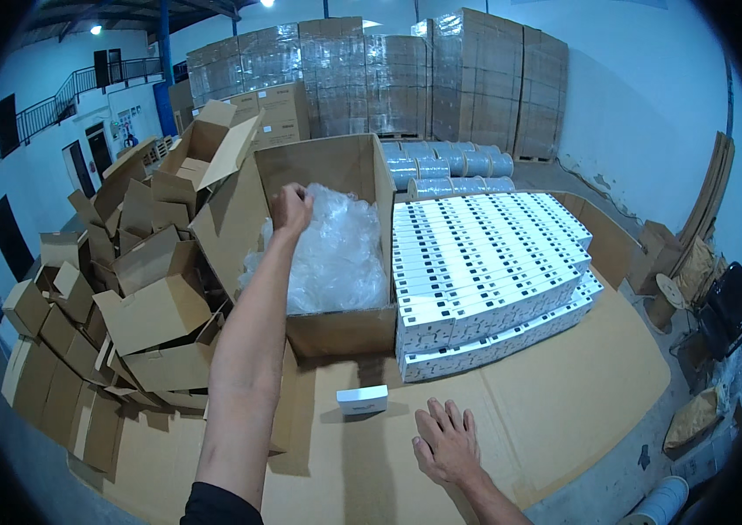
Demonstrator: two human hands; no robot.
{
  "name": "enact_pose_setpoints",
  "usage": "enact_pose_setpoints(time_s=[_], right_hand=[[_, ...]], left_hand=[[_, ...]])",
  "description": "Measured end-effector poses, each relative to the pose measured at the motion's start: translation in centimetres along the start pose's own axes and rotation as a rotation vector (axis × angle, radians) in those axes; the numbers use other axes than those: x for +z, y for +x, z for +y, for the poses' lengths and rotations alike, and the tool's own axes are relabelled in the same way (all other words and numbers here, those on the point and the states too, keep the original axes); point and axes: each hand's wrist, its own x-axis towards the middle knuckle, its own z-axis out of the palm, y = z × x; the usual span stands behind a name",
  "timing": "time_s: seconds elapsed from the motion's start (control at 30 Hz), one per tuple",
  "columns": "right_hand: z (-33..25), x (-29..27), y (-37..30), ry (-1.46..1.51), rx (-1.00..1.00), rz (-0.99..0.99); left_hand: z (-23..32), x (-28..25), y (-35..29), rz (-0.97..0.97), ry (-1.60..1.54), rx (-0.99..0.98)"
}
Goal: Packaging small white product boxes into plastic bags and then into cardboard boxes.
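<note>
Over a large open cardboard carton [340, 332], my left hand [292, 208] reaches in at the upper left, its fingers drawn together. The fingers are beside a heap of crumpled clear plastic bags [336, 249] in the carton; what they hold, if anything, is too small to make out. Just in front of the carton, a small white box [362, 400] stands on the cardboard-covered table [555, 394]. My right hand [450, 442] is to the right of that box and apart from it, fingers stretched out, palm down over the cardboard, holding nothing.
Right of the carton, white boxes [493, 262] are stacked in tight rows. Opened brown cartons [161, 306] pile up at the left. Behind stand wrapped pallets [331, 79] and wrapped spools [450, 166]. A black chair [725, 302] is at the far right.
</note>
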Motion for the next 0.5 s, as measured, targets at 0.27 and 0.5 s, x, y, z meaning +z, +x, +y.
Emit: enact_pose_setpoints(time_s=[0.27, 0.5], right_hand=[[0.5, 0.7, -0.4, 0.012, -0.012, 0.034], [1.1, 1.2, -0.7, 0.041, -0.092, 0.115]], left_hand=[[6.1, -7.3, -3.3, 0.361, -0.387, 0.089], [10.2, -13.6, -13.6, 0.423, -0.446, 0.28]])
